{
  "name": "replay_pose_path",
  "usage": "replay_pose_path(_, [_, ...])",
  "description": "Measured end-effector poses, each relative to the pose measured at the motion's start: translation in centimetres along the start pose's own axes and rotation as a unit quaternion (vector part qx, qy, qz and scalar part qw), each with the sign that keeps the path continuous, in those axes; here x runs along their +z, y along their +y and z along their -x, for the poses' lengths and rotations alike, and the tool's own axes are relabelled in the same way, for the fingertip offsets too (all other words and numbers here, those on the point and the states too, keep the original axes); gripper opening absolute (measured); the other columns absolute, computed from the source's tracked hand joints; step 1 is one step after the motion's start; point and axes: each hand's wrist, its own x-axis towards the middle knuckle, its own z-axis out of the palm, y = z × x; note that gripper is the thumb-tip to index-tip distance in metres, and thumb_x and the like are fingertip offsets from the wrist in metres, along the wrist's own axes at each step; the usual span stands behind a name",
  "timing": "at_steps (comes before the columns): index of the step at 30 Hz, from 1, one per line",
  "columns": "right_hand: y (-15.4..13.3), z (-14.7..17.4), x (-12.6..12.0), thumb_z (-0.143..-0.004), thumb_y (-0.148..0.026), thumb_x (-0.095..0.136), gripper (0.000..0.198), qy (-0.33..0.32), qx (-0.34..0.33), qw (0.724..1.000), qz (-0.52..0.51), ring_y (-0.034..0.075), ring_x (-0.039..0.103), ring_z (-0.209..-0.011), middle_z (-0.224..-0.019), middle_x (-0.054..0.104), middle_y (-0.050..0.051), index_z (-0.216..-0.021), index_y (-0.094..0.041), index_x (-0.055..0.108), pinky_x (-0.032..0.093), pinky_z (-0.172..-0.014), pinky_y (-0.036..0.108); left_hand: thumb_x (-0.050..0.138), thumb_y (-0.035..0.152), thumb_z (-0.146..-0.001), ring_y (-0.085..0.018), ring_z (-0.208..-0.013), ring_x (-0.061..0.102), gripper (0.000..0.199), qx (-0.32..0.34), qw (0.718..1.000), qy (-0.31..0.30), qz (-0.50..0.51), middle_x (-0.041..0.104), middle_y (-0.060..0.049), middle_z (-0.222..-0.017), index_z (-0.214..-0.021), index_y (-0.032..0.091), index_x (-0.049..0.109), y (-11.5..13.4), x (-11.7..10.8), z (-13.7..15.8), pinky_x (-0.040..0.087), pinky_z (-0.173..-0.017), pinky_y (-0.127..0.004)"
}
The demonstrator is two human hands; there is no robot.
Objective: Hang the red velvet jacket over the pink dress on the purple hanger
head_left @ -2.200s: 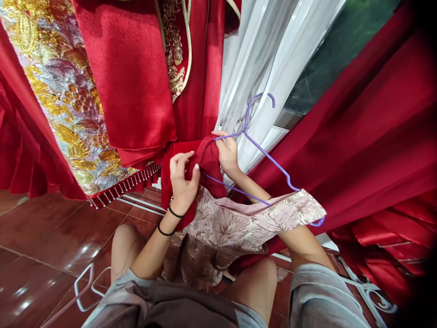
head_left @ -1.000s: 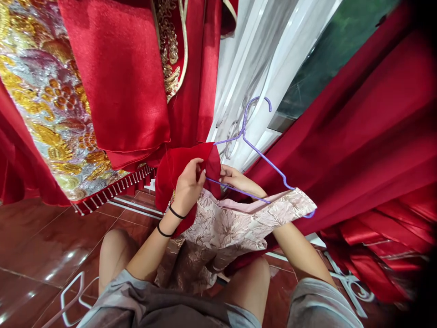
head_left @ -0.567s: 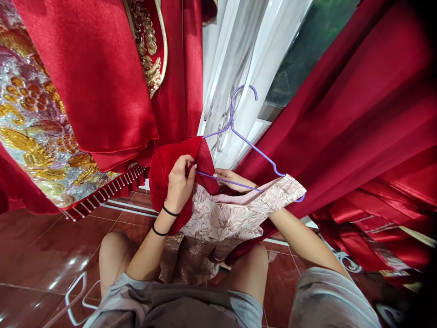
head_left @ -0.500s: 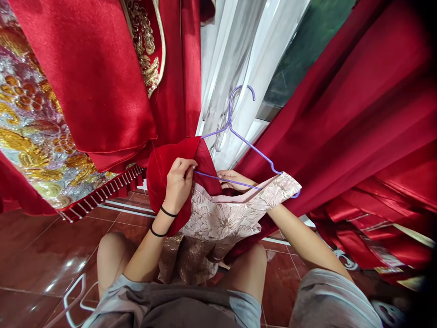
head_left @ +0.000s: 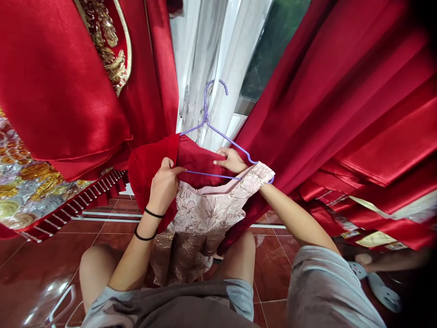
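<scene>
A purple hanger [head_left: 205,119] carries a pink brocade dress [head_left: 208,207] with its strap over the hanger's right end. A red velvet garment [head_left: 145,159] covers the hanger's left end. My left hand [head_left: 164,184], with two black bands at the wrist, is closed on the red garment beside the lower hanger bar. Reaching behind the dress and bar, my right hand [head_left: 232,160] pinches the far edge of the red cloth. The dress skirt hangs down between my knees.
Red curtains [head_left: 307,91] hang on the right, and red cloth with gold embroidery [head_left: 109,50] on the left. A sheer white curtain [head_left: 194,54] is behind the hanger. Slippers [head_left: 384,291] and a person's foot [head_left: 365,260] are at lower right on the red tiled floor [head_left: 273,278].
My right hand has come up and drawn the red cloth rightward, so it spreads wider across the hanger. My left hand keeps its grip. The view has shifted, so everything sits farther left.
</scene>
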Motion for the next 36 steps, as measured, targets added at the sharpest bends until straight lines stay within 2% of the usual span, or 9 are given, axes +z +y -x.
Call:
replay_pose_path(4, [-0.8,-2.3,-2.9,-0.065,-0.04,0.066,0.023,0.122,-0.018,0.992,-0.028,0.014,0.046,-0.07,-0.07,0.052,0.0,-0.067,-0.019,0.056,0.038,-0.066,0.026,0.044,0.005,-0.086,-0.011,-0.064,0.045,0.039,-0.017,1.0,-0.006,-0.025,0.042,-0.004,-0.091,-0.091,0.023,0.078,0.0,0.0,0.0,0.034,-0.054,-0.025])
replay_pose_path(9, [-2.5,-3.3,-5.9,-0.065,-0.054,0.07,0.04,-0.093,-0.009,0.996,0.0,0.011,0.043,-0.063,-0.061,0.048,-0.003,-0.068,-0.014,0.063,0.033,-0.059,0.024,0.045,0.009,-0.088,-0.019,-0.078,0.052,0.036,-0.016,0.997,0.026,-0.077,0.05,-0.008,-0.097,-0.099,0.022,0.077,0.5,0.0,0.2,0.038,-0.064,-0.03])
replay_pose_path(12, [-3.4,-3.4,-7.9,-0.067,-0.048,0.073,0.037,-0.078,-0.044,0.986,0.138,0.009,0.038,-0.06,-0.059,0.043,-0.004,-0.066,-0.012,0.062,0.029,-0.057,0.023,0.052,0.016,-0.09,-0.033,-0.11,0.05,0.035,0.034,0.988,0.095,-0.113,0.053,-0.016,-0.124,-0.119,0.022,0.07,2.3,0.5,-0.4,0.04,-0.085,-0.044])
replay_pose_path(14, [-3.9,-3.5,-9.1,-0.066,-0.037,0.074,0.027,-0.126,-0.045,0.978,0.157,0.009,0.041,-0.062,-0.062,0.046,-0.004,-0.072,-0.012,0.062,0.03,-0.057,0.022,0.054,0.024,-0.093,-0.034,-0.117,0.048,0.033,0.103,0.989,0.059,-0.087,0.052,-0.016,-0.133,-0.124,0.022,0.066,4.1,1.6,-1.2,0.038,-0.092,-0.048])
replay_pose_path(18, [-4.5,-3.3,-10.9,-0.065,-0.017,0.066,0.015,-0.236,-0.024,0.95,0.202,0.012,0.048,-0.067,-0.07,0.053,-0.003,-0.077,-0.013,0.059,0.038,-0.063,0.023,0.05,0.033,-0.099,-0.026,-0.11,0.054,0.035,0.229,0.966,-0.118,-0.033,0.063,-0.011,-0.12,-0.126,0.017,0.063,7.3,5.4,-3.4,0.043,-0.093,-0.039])
replay_pose_path(22, [-4.5,-2.3,-10.8,-0.07,-0.013,0.061,0.015,0.005,-0.092,0.936,0.339,0.02,0.054,-0.083,-0.088,0.061,0.006,-0.085,-0.015,0.059,0.044,-0.081,0.032,0.051,0.035,-0.098,-0.024,-0.105,0.055,0.035,0.219,0.963,-0.155,-0.033,0.065,-0.008,-0.113,-0.126,0.02,0.065,8.2,9.2,-4.7,0.044,-0.09,-0.034])
replay_pose_path(25, [-3.7,-1.5,-10.1,-0.079,-0.017,0.057,0.021,0.14,-0.074,0.924,0.348,0.023,0.056,-0.089,-0.098,0.063,0.01,-0.099,-0.015,0.057,0.045,-0.083,0.036,0.049,0.034,-0.099,-0.023,-0.101,0.056,0.033,0.181,0.972,-0.146,-0.036,0.066,-0.007,-0.105,-0.124,0.024,0.068,7.6,10.7,-4.9,0.043,-0.09,-0.035])
replay_pose_path(29, [-2.8,-1.0,-9.7,-0.084,-0.028,0.06,0.021,0.091,0.027,0.938,0.334,0.021,0.057,-0.077,-0.086,0.064,0.007,-0.099,-0.014,0.055,0.045,-0.071,0.031,0.047,0.033,-0.1,-0.024,-0.1,0.056,0.032,0.146,0.978,-0.146,-0.028,0.067,-0.007,-0.104,-0.123,0.026,0.069,6.7,11.2,-4.9,0.042,-0.089,-0.035])
replay_pose_path(36, [-4.6,1.6,-10.3,-0.093,-0.033,0.047,0.028,0.147,-0.023,0.808,0.569,0.028,0.06,-0.084,-0.091,0.066,0.017,-0.104,-0.01,0.059,0.041,-0.071,0.034,0.044,0.03,-0.101,-0.023,-0.102,0.06,0.038,0.123,0.978,-0.166,-0.037,0.07,-0.006,-0.113,-0.135,0.026,0.061,6.2,11.1,-5.3,0.043,-0.091,-0.034])
